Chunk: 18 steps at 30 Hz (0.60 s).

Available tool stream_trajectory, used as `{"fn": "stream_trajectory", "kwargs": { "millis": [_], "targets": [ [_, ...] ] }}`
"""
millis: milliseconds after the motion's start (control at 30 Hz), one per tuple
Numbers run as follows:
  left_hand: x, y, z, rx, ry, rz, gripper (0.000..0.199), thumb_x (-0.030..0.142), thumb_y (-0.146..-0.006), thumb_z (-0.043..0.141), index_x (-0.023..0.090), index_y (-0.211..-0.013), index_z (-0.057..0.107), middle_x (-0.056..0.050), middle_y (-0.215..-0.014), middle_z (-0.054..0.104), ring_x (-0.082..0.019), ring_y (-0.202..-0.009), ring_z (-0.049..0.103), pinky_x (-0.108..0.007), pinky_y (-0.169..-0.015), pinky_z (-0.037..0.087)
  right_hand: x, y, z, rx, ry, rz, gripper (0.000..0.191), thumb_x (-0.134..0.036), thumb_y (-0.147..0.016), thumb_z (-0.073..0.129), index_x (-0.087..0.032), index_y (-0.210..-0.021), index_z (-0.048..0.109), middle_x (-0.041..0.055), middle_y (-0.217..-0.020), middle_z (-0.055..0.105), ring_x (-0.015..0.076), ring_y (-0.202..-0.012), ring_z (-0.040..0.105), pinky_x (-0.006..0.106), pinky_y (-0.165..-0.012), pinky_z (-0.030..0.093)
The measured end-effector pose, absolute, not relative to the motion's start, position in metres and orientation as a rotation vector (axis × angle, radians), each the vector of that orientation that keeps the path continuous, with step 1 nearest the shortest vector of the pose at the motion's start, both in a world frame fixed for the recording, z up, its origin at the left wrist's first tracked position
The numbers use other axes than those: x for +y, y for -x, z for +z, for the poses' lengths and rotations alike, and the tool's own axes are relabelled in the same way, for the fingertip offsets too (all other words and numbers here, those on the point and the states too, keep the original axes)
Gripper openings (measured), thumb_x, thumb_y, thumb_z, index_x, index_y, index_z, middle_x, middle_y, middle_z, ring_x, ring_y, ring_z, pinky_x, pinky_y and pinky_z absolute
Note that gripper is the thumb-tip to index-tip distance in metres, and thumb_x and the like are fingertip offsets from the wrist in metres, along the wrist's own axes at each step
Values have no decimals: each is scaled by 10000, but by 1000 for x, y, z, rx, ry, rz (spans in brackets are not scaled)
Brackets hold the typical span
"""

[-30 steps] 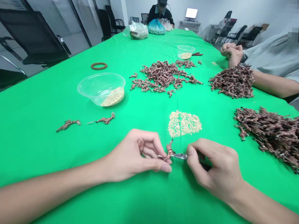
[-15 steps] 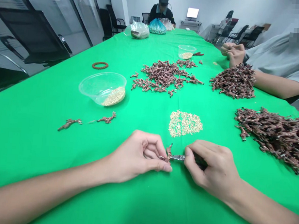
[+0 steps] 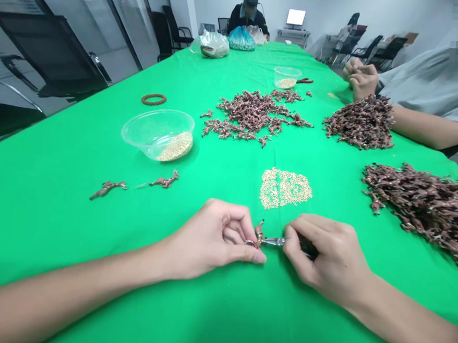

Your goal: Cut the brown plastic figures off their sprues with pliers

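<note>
Between the thumb and fingers of my left hand (image 3: 224, 239) is a small brown animal figurine (image 3: 260, 231), its dark-tipped end pointing up. My right hand (image 3: 325, 251) is closed around dark-handled pliers (image 3: 275, 241), whose thin metal tip touches the figurine from the right. Just beyond both hands, tiny gold-coloured pieces (image 3: 286, 188) lie spread flat on the green cloth. Two more figurines rest to the left, one brown (image 3: 166, 179) and one greyish (image 3: 109, 189), with a thin clear strip between them. What the pliers' jaws grip is too small to make out.
A clear bowl (image 3: 157, 130) holds more gold pieces; a brown braided ring (image 3: 153, 99) lies behind it. Figurine heaps stand at centre (image 3: 249, 113) and right (image 3: 426, 206). A co-worker's hands (image 3: 361, 79) are at the right, near a small tub (image 3: 287, 77). Another person sits far back.
Both hands keep their hold, with the pliers' tip still at the figurine. The view has shifted very slightly; nothing on the table has visibly moved.
</note>
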State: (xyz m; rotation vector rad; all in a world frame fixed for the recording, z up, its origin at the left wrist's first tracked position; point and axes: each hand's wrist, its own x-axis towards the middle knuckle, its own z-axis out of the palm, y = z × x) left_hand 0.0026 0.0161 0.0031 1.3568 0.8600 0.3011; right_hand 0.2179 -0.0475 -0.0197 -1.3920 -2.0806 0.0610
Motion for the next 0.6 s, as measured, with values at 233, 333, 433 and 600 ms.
{"fn": "stream_trajectory", "kwargs": {
  "millis": [233, 333, 433, 600],
  "targets": [
    [15, -2, 0, 898, -1616, 390, 255, 312, -649, 888, 120, -716, 734, -53, -703, 726, -114, -562, 570, -225, -509, 412, -48, -219, -20, -2107, 1369, -3, 236, -179, -898, 526, -176, -672, 593, -19, -562, 469, 102, -495, 406, 276, -510, 315],
    [14, -1, -2, 891, -1797, 463, 215, 321, -654, 885, 147, -689, 763, -40, -769, 715, -105, -579, 523, -230, -493, 361, -48, -218, -21, -2147, 1371, -73, 245, -185, -900, 523, -173, -666, 596, -17, -567, 463, 107, -507, 420, 279, -520, 321],
    [14, -1, -3, 895, -1868, 463, 211, 342, -671, 874, 159, -691, 771, -26, -769, 684, -99, -568, 486, -240, -489, 334, -48, -219, -21, -2181, 1357, -131, 248, -184, -899, 520, -173, -665, 601, -19, -571, 447, 110, -511, 411, 280, -527, 322],
    [15, 1, -3, 905, -1911, 414, 240, 395, -692, 854, 169, -723, 780, -17, -770, 633, -98, -558, 449, -248, -481, 315, -48, -220, -21, -2211, 1345, -166, 235, -186, -897, 526, -176, -676, 608, -18, -577, 442, 118, -523, 401, 284, -534, 323]
  ]
}}
